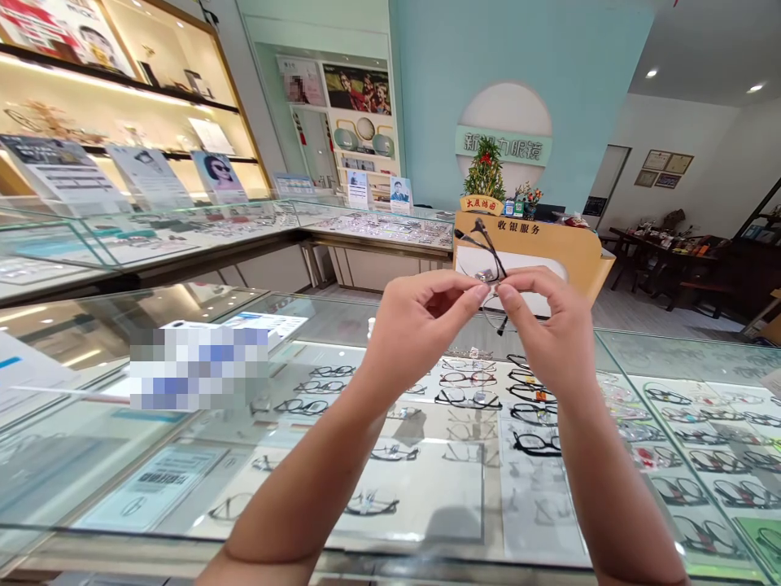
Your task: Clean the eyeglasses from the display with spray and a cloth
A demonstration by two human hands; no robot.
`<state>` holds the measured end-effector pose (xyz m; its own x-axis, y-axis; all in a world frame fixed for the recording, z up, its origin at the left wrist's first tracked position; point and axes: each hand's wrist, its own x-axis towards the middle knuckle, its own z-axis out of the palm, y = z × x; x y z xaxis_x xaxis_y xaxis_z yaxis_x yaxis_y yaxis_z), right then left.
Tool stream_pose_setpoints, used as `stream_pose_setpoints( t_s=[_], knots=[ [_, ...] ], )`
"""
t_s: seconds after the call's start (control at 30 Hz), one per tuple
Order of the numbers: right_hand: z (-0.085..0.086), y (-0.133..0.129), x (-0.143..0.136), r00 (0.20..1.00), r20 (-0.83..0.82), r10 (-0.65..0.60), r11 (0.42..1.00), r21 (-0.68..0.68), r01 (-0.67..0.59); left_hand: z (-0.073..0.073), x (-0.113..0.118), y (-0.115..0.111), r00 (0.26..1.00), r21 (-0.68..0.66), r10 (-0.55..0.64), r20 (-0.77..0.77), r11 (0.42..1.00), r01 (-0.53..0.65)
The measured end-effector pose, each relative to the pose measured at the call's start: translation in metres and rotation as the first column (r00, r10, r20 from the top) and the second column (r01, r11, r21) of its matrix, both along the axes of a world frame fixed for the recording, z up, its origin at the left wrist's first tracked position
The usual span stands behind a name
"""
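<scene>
Pinching with thumbs and fingertips, the left hand [421,330] and right hand [552,330] hold the eyeglasses [493,251] up over the glass counter [427,547], where uneven pressure could bend them or a loosened hold drop them.

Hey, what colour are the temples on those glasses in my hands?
The temples look black; the head view shows them best.

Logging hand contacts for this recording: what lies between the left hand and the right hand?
In the head view, a pair of eyeglasses is between the left hand and the right hand, held by both.
</scene>
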<state>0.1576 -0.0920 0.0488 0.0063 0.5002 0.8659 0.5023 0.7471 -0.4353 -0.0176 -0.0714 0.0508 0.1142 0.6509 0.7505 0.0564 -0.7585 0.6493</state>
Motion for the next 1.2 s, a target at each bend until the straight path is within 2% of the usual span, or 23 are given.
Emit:
stream_pose_setpoints(
  t_s=[0.17,0.27,0.37,0.47,0.63,0.73,0.9,1.03,1.2],
  knots=[
    [-0.005,0.000,-0.008,0.963,0.154,-0.221,0.974,0.090,0.209,0.005,0.000,-0.001,0.999,-0.132,0.013,-0.051,0.991,-0.020],
    [-0.006,0.003,-0.009,0.935,0.236,-0.265,0.964,0.090,0.250,0.007,-0.004,0.004,0.993,-0.206,0.012,-0.116,0.978,-0.036],
    [-0.005,0.001,-0.008,0.925,0.296,-0.238,0.971,0.061,0.231,0.007,-0.008,0.010,0.987,-0.235,0.037,-0.155,0.969,-0.073],
    [-0.001,-0.005,-0.007,0.926,0.336,-0.173,0.980,-0.035,0.196,0.007,-0.010,0.015,0.978,-0.236,0.059,-0.199,0.966,-0.106],
    [0.008,-0.015,0.000,0.953,0.285,-0.103,0.969,-0.189,0.162,0.009,-0.011,0.016,0.910,-0.267,0.028,-0.414,0.952,-0.151],
    [0.013,-0.020,0.008,0.979,0.165,-0.121,0.972,-0.180,0.151,0.010,-0.010,0.016,0.781,-0.269,-0.023,-0.624,0.945,-0.187],
    [0.020,-0.029,0.017,0.991,0.055,-0.121,0.984,-0.126,0.127,0.006,-0.005,0.020,0.428,-0.199,-0.111,-0.897,0.965,-0.168],
    [0.024,-0.035,0.017,0.993,0.070,-0.095,0.990,-0.097,0.102,-0.005,0.004,0.027,0.192,-0.177,-0.146,-0.970,0.972,-0.155],
    [0.028,-0.040,0.016,0.986,0.136,-0.095,0.990,-0.096,0.108,-0.022,0.024,0.033,-0.039,-0.289,-0.297,-0.954,0.947,-0.138]
  ],
)
